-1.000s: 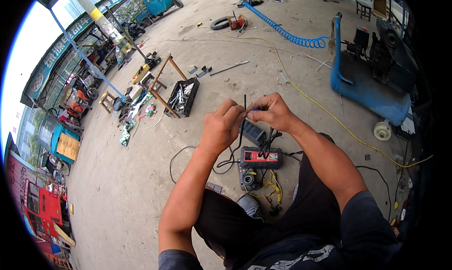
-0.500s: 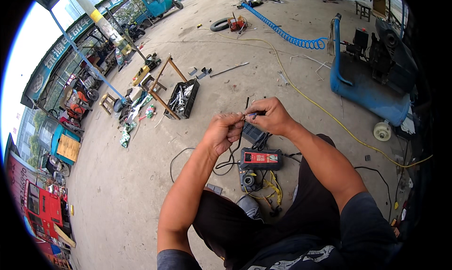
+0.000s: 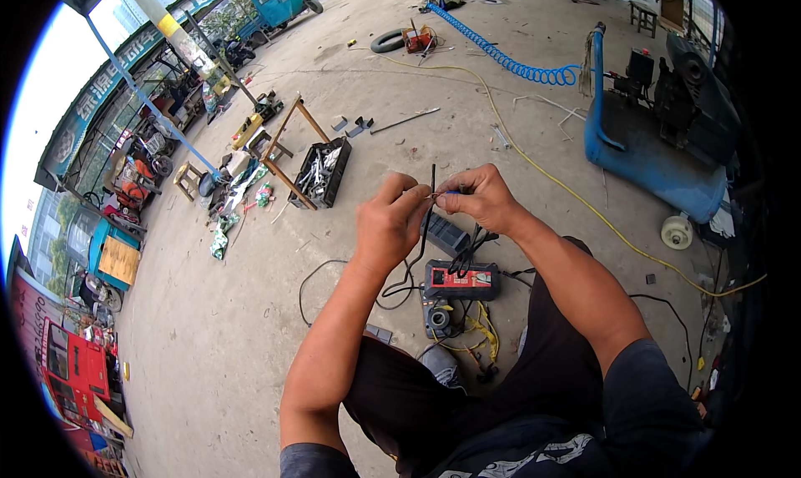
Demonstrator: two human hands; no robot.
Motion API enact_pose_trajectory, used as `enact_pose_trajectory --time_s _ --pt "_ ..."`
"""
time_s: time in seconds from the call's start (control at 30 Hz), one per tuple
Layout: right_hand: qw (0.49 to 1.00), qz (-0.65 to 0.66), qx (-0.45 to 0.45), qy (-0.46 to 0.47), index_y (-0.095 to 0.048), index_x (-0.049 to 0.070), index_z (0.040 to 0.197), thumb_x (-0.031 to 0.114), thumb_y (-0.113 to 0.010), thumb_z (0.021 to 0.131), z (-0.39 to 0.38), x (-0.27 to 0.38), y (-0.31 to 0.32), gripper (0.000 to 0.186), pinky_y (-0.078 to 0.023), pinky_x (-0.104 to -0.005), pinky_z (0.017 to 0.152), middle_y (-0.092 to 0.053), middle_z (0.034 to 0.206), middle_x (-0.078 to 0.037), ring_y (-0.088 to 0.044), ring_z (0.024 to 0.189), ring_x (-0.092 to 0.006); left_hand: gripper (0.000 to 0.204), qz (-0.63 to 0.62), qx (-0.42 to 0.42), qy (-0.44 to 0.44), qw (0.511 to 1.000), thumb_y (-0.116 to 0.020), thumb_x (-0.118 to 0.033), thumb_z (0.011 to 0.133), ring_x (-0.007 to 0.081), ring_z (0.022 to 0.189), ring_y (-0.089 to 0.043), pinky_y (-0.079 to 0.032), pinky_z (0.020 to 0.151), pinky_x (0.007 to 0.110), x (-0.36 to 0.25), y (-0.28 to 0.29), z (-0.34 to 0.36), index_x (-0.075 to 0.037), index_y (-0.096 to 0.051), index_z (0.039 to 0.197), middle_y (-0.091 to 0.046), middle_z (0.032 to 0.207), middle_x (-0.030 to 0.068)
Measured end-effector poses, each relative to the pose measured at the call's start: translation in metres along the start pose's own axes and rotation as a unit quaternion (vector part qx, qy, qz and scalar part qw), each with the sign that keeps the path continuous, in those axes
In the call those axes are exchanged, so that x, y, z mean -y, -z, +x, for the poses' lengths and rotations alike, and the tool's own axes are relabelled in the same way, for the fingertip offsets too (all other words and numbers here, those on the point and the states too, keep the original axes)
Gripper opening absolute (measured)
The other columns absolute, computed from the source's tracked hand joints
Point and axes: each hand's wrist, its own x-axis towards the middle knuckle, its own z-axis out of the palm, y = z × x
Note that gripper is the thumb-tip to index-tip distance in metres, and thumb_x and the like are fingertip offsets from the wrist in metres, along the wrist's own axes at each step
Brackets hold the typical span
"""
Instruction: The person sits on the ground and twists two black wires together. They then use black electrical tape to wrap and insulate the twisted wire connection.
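Observation:
Fingers of my left hand (image 3: 392,215) pinch a thin wire end beside a black cable (image 3: 426,236) whose tip sticks up above the hands. My right hand (image 3: 477,201) grips a small blue piece (image 3: 450,194) at the same wire, fingertips close to the left ones; whether it is insulation or a connector I cannot tell. Below them lie a black and red charger-like box (image 3: 461,279), a grey-black case (image 3: 445,232), a grey device with a round fitting (image 3: 437,318) and yellow wires (image 3: 486,328).
A black crate of tools (image 3: 321,176) and wooden frame (image 3: 275,148) stand ahead-left. At right are a blue air compressor (image 3: 651,178), coiled hose (image 3: 509,57) and yellow cord (image 3: 559,182). A red vehicle (image 3: 75,365) and other vehicles line the left edge. A tyre (image 3: 384,42) lies farther off.
My hands dipped and my left wrist turned at half a second ago; now both are raised again, left back showing, still pinched together at the wire.

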Motion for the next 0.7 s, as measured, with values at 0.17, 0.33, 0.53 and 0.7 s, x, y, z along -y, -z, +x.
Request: enact_pose_trajectory --time_s 0.17,0.33,0.53,0.7 --pt "1.0 -0.002 0.009 0.004 -0.077 -0.003 0.095 0.005 -0.076 0.088 0.0 -0.003 0.001 0.011 -0.052 -0.0246 0.067 -0.073 0.08 -0.003 -0.064 0.074 -0.0068 0.011 0.045 0.009 -0.035 0.998 -0.076 -0.008 0.084 0.0303 0.066 -0.066 -0.052 0.057 0.041 -0.001 0.0 0.0 -0.009 -0.073 0.094 -0.064 0.085 0.0056" --pt "0.999 -0.035 0.012 0.017 -0.077 -0.004 0.096 0.004 -0.075 0.086 -0.003 0.001 -0.001 0.012 -0.053 -0.0262 0.072 -0.075 0.084 -0.006 -0.066 0.079 -0.0087 0.005 -0.072 0.025 0.062 0.995 -0.073 -0.007 0.091 0.0239 0.065 -0.06 -0.047 0.057 0.035 0.003 -0.006 -0.006 -0.002 -0.071 0.092 -0.062 0.081 0.0067" --pt "0.982 -0.139 0.016 0.126 -0.075 -0.004 0.092 -0.004 -0.073 0.083 -0.002 0.001 -0.001 0.009 -0.051 -0.03 0.067 -0.071 0.077 -0.008 -0.064 0.074 -0.0133 0.02 -0.27 0.088 0.28 0.917 -0.065 -0.015 0.101 0.0109 0.056 -0.043 -0.032 0.051 0.027 0.011 -0.013 -0.011 0.0 -0.067 0.088 -0.049 0.067 -0.0029" --pt "0.975 -0.165 0.009 0.151 -0.075 -0.004 0.089 -0.004 -0.073 0.081 -0.002 0.001 -0.001 0.008 -0.049 -0.0308 0.066 -0.07 0.077 -0.01 -0.063 0.072 -0.0146 0.027 -0.512 0.135 0.467 0.708 -0.062 -0.021 0.103 0.0063 0.051 -0.032 -0.023 0.046 0.026 0.011 -0.004 -0.005 -0.004 -0.062 0.082 -0.044 0.065 -0.0044"
